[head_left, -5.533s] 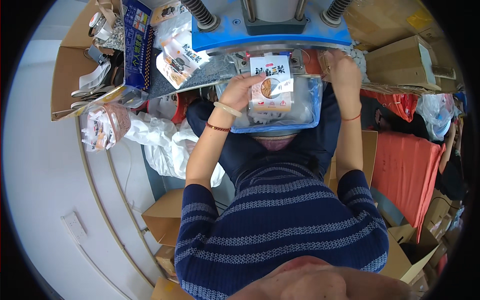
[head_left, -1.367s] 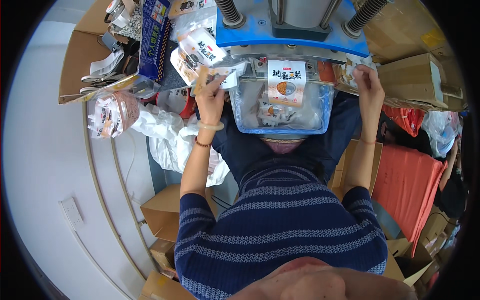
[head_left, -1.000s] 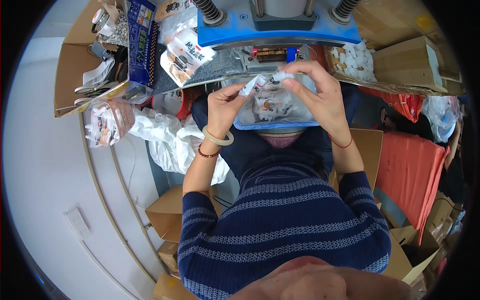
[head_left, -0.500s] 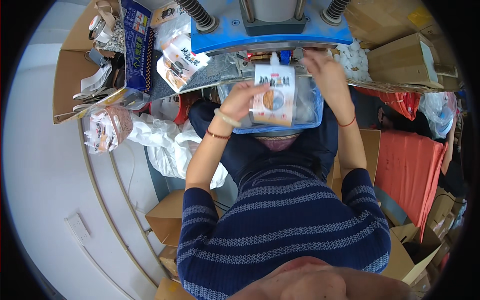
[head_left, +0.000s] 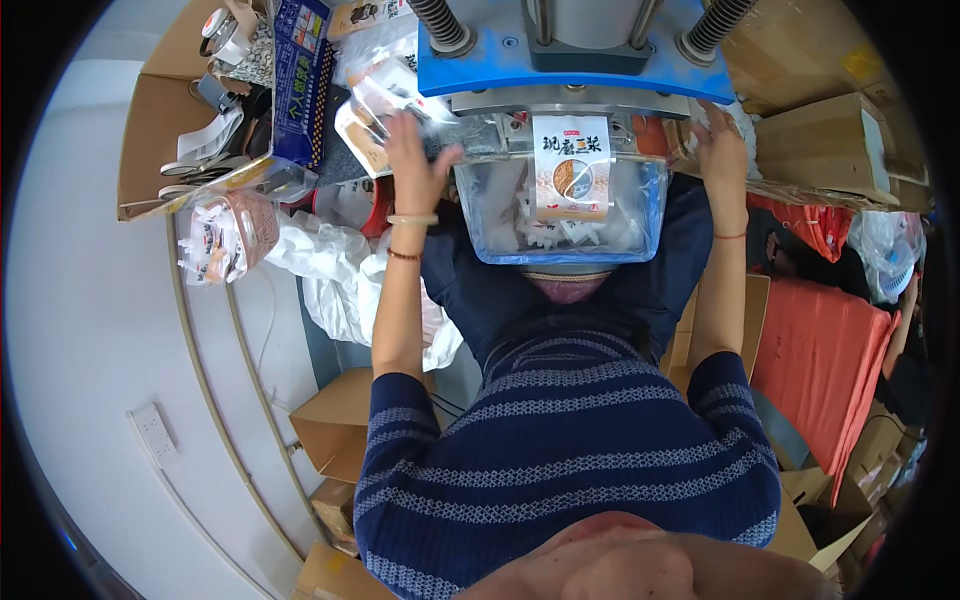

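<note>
A white and tan printed pouch (head_left: 574, 170) hangs from the metal edge of a blue press (head_left: 575, 85). Its spout end is hidden under the plate, and neither hand touches it. My left hand (head_left: 415, 165) is over at the left with fingers outstretched and thumb apart, holding nothing. It is beside a pile of similar pouches (head_left: 365, 125), smeared by motion. On the other side my right hand (head_left: 722, 155) reaches to small white pieces (head_left: 745, 125) at the press's right; its fingertips are blurred and partly hidden.
A clear bin with a blue rim (head_left: 560, 258) rests at my lap under the pouch and contains several pouches. An open carton (head_left: 150, 150) of odds and ends stands at the left. Another cardboard box (head_left: 825, 150) is at the right, above a red cushion-like slab (head_left: 815, 370).
The pouch has left my left hand and now hangs at the press. My left hand has moved left to the pouch pile, and my right hand has moved right to the white pieces.
</note>
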{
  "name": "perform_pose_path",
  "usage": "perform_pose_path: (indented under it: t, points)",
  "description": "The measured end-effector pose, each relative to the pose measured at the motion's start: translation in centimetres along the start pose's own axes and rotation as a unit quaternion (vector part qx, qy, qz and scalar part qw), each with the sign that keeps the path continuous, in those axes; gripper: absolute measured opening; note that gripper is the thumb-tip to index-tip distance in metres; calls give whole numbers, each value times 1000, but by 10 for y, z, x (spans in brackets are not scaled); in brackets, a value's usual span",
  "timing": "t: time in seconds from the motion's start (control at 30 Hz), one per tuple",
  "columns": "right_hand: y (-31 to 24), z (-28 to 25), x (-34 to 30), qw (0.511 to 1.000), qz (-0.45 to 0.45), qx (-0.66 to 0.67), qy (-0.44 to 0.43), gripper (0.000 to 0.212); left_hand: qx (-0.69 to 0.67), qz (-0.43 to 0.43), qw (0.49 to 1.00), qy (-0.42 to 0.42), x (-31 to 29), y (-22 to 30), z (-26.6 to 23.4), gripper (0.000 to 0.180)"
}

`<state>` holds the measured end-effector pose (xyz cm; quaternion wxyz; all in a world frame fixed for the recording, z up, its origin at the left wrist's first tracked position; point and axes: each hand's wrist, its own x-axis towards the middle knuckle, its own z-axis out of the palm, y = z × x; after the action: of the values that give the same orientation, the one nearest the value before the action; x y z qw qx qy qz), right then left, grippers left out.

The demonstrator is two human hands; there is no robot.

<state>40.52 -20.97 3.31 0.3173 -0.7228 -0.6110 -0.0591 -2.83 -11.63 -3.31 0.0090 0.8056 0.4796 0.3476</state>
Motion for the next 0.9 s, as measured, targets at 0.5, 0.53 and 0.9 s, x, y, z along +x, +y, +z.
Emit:
perform_pose_path:
  t: [0.5, 0.53, 0.9]
  points:
    - [-77, -45, -28, 982, 97, 159, 6, 21, -275, -188, 942, -35, -13, 83, -61, 29]
    - [-92, -45, -39, 964, 87, 234, -89, 19, -372, -237, 895, -60, -11, 93, -65, 27]
    - [-157, -64, -11, 922, -142, 328, -146, 19, -476, -250, 812, -230, 11, 136, -63, 18]
